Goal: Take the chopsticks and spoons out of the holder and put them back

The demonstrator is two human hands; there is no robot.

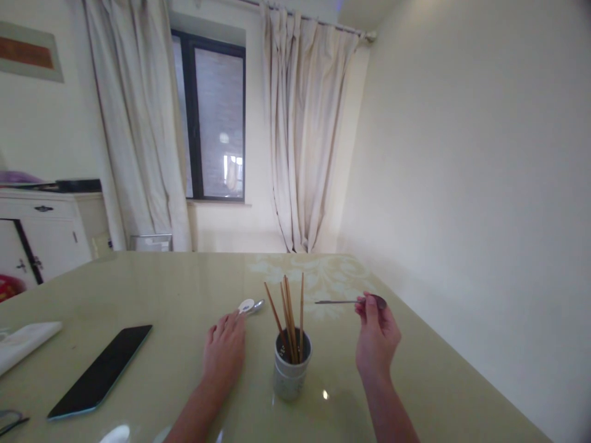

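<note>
My left hand (pixel 225 344) lies palm down on the table, fingers loosely extended and touching a white spoon (pixel 246 305) and a metal spoon (pixel 258 304). Their bowls stick out past the fingertips, while their handles are hidden under the hand. Raised over the table on the right, my right hand (pixel 376 335) pinches a metal spoon (pixel 337 302) near its dark bowl, handle pointing left. Between both hands stands a grey cup (pixel 290 378), upright, with several wooden chopsticks (pixel 290 314) leaning in it. Neither hand touches the cup.
A black phone-like slab (pixel 101 372) lies on the glossy greenish table (pixel 184 277) at the left. Beyond it are a white object (pixel 28 344) and a dark cord-like item (pixel 12 421). The wall (pixel 484 215) runs along the right; curtains (pixel 309 123) hang behind.
</note>
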